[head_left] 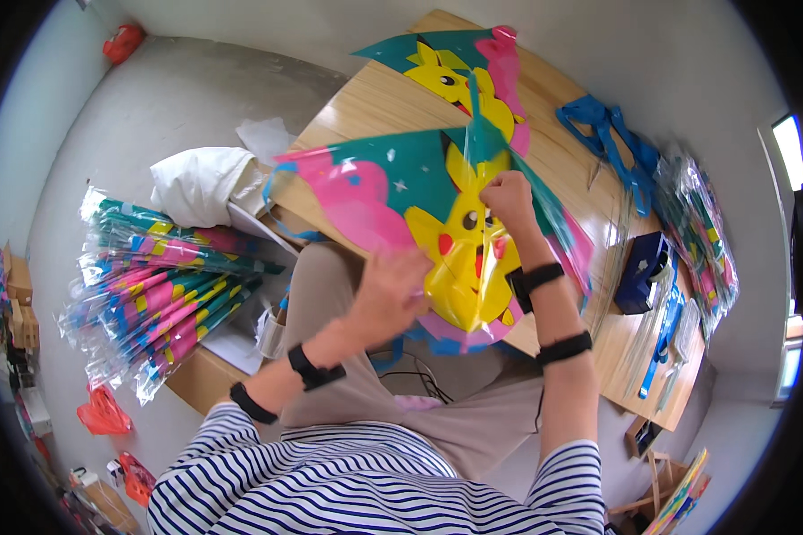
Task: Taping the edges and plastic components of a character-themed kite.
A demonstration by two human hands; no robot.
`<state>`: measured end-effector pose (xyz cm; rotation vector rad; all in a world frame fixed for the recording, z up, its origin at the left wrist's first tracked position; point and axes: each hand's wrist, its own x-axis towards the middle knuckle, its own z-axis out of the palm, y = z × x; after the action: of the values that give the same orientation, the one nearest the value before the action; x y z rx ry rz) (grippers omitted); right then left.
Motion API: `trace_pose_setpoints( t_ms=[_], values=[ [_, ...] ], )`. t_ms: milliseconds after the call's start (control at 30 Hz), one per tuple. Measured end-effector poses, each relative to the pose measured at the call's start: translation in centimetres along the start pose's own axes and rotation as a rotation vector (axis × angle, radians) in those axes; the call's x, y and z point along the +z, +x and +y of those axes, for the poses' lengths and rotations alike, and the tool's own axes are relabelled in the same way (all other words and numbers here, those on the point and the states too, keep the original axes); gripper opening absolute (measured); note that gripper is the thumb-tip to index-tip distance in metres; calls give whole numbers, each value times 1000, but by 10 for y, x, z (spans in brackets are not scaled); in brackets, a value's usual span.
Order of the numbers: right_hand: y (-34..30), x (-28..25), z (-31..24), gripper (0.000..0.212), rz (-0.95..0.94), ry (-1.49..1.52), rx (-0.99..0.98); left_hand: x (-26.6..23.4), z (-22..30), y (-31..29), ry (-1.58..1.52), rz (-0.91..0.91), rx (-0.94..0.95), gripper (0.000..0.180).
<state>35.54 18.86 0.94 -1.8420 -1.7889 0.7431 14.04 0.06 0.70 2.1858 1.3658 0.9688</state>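
Note:
A kite [366,192] of thin glossy film, green and pink with a yellow cartoon figure, lies across the near edge of the table and over my lap. Its upper tip rises in a fold. My right hand [509,198] is closed in a fist over the upper right of the figure; whatever the fingers hold is hidden. Motion blurs my left hand [388,294], which is at the kite's lower left edge, so its grip is unclear. Farther back on the table is a second kite [446,76] of the same pattern, partly covered by the first.
To the right on the wooden table [366,102] are blue straps [611,143], a dark blue box [642,272], thin clear rods [629,343] and bagged kites [700,236]. Many wrapped kites [165,299] fan out over a cardboard box [207,379] at left, near a white sack [205,185].

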Motion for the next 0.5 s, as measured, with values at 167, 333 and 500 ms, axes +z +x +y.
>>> trace_pose_setpoints(
  t_ms=[167,333,500],
  values=[
    [-116,-59,-111,8,-40,33,-447,-132,-6,80,-278,430,-30,65],
    [-204,-112,-145,6,15,69,-677,-229,54,109,-513,585,271,63],
    [-254,-139,-142,10,46,79,-672,-256,93,88,-873,180,375,49]
  ],
)
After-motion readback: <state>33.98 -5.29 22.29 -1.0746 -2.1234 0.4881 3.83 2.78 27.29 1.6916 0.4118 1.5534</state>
